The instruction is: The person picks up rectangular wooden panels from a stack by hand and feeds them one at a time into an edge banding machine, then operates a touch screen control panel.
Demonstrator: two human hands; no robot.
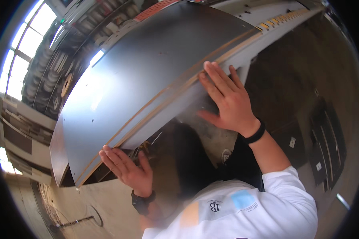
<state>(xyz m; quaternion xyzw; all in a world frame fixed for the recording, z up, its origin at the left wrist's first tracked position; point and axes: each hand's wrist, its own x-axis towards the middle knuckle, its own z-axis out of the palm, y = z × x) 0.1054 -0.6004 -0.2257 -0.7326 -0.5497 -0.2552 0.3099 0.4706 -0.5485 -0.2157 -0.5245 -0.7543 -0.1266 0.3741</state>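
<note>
A large dark grey panel (147, 79) with a glossy sheen lies flat in front of me. Along its near side runs a raw, wood-coloured edge (163, 104). My left hand (129, 170) has its fingertips resting on that edge near the panel's left end, fingers stretched out. Farther right, my right hand (226, 97) lies with straight fingers against the same edge, thumb spread away. Neither hand is wrapped round anything. A black watch (143, 202) is on my left wrist and a dark band (256, 132) on my right.
A pale machine bed (281, 27) with a row of yellow marks continues beyond the panel's right end. Shelves with rolls of strip material (52, 81) stand at the far left, above stacked boards (22, 137). Dark boards with white labels (325, 145) are at right.
</note>
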